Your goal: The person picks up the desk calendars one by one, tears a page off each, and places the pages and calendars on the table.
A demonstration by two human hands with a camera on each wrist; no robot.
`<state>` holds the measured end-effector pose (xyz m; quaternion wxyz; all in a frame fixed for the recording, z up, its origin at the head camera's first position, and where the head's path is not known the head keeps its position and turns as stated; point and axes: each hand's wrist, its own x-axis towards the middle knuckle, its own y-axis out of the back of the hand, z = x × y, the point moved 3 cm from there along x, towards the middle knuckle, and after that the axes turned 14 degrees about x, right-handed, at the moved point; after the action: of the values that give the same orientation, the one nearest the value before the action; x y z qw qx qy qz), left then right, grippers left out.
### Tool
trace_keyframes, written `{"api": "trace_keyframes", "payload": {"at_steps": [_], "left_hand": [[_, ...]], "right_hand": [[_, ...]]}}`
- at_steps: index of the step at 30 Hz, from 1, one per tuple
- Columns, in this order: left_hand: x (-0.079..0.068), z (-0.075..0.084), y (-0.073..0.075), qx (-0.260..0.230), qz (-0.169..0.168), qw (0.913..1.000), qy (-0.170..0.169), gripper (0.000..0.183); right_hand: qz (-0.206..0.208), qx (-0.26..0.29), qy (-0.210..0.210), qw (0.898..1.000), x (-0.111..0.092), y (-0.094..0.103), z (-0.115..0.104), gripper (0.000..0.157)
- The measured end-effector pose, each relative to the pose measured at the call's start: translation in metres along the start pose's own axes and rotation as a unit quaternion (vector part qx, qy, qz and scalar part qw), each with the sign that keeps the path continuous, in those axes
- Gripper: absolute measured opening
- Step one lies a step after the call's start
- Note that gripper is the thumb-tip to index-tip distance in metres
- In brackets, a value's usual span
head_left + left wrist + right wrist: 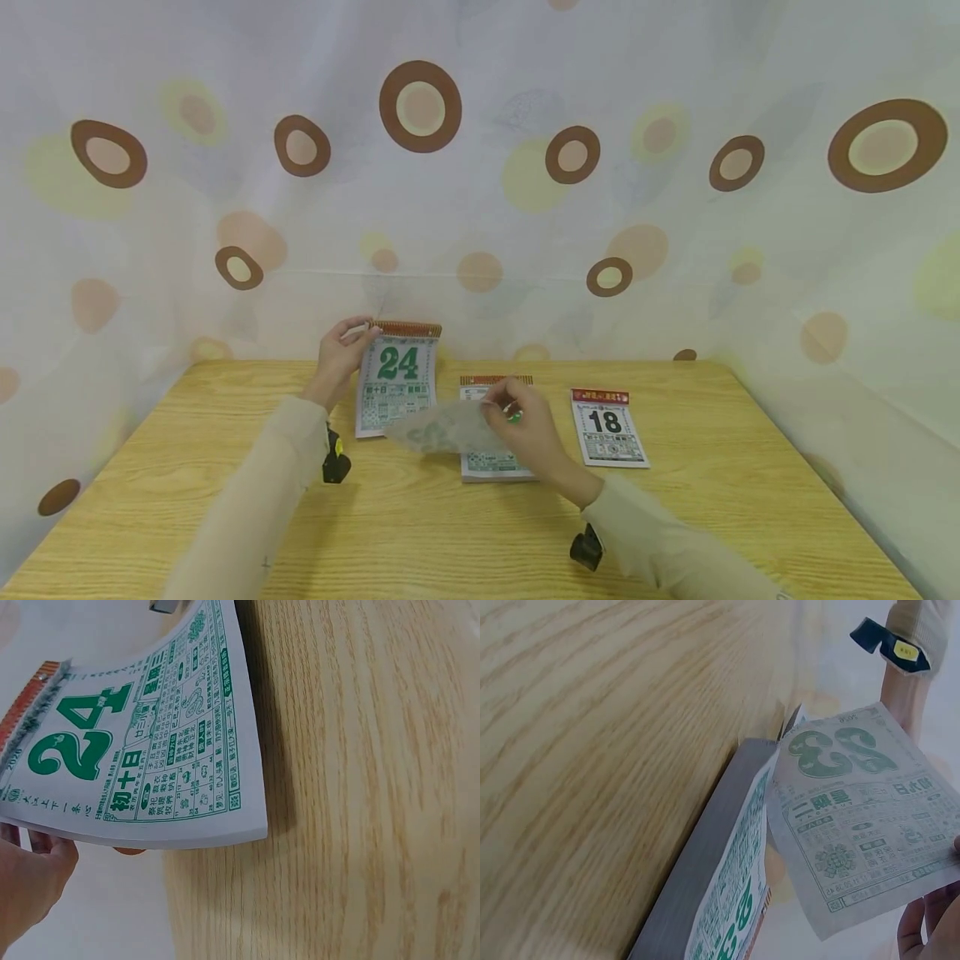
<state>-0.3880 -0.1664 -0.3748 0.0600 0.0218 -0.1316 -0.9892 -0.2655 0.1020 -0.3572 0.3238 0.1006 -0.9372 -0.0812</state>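
My left hand (341,358) grips the upper left corner of a tear-off calendar pad (397,383) showing a green 24. This pad has an orange-red, gold-striped top band and, in the left wrist view, a slightly bent face (150,776). With thumb and fingers, my right hand (531,427) pinches a thin loose calendar sheet (438,427). A reversed 23 shows through the sheet's back (862,817) in the right wrist view. Beneath the sheet and right hand lies a second calendar pad (491,473), partly hidden, with green print and a similar band.
To the right, a smaller calendar (611,437) with a red header and a black 18 lies flat. All this is on a wood-grain table (420,533). A spotted cloth (480,208) hangs behind and at the sides.
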Motion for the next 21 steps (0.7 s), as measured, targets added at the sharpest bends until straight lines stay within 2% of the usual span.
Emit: {"api": "trace_keyframes", "payload": {"at_steps": [3, 10, 17, 21], "left_hand": [[0.000, -0.001, -0.001, 0.001, -0.002, 1.0000, 0.000, 0.043], [0.003, -0.005, -0.003, 0.010, -0.020, 0.9998, 0.000, 0.043], [0.003, -0.011, -0.002, 0.021, -0.044, 0.9988, -0.006, 0.044], [0.003, -0.013, -0.001, 0.025, -0.048, 0.9985, -0.008, 0.046]], "right_hand": [[-0.010, 0.000, 0.002, 1.000, -0.002, -0.004, 0.007, 0.008], [-0.013, 0.003, -0.004, 1.000, 0.000, -0.016, -0.031, 0.006], [-0.019, 0.005, -0.016, 1.000, 0.000, -0.025, -0.032, 0.005], [-0.024, 0.010, -0.040, 0.999, 0.000, -0.029, -0.033, 0.005]]}}
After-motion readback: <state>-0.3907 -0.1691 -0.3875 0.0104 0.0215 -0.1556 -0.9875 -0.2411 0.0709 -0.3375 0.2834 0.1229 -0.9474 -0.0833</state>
